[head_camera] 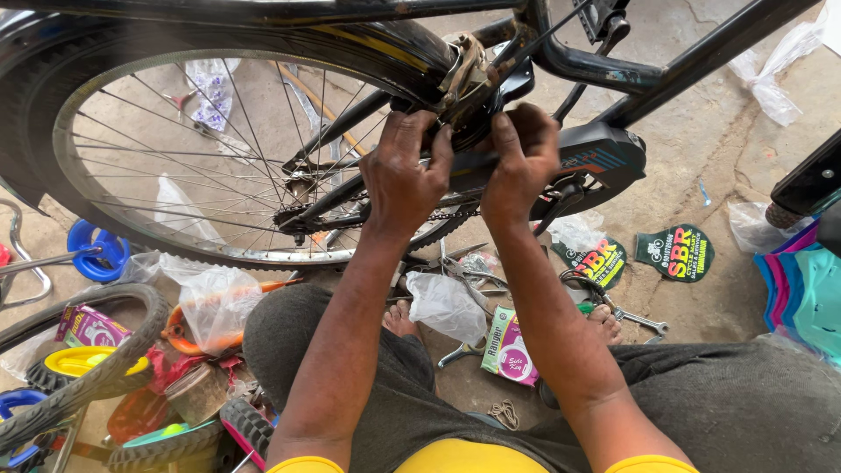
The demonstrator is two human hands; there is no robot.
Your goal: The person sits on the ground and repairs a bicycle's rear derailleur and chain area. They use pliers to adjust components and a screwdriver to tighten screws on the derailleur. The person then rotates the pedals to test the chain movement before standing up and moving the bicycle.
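Near the knees: small pink-green box, clear plastic bag, spanner. Further up, left hand and right hand both curled onto the rear brake caliper, fingers pinching it just above the rear wheel; black frame beyond the fingertips.

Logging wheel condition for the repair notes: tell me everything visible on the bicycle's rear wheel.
The rear wheel stands upright, filling the upper left of the view. It has a black rubber tyre, a shiny metal rim, and thin metal spokes running to a hub where the chain meets it. A dark mudguard curves over its top. Both hands, left hand and right hand, grip the frame beside the tyre's right edge. Its lower part stands near plastic bags.
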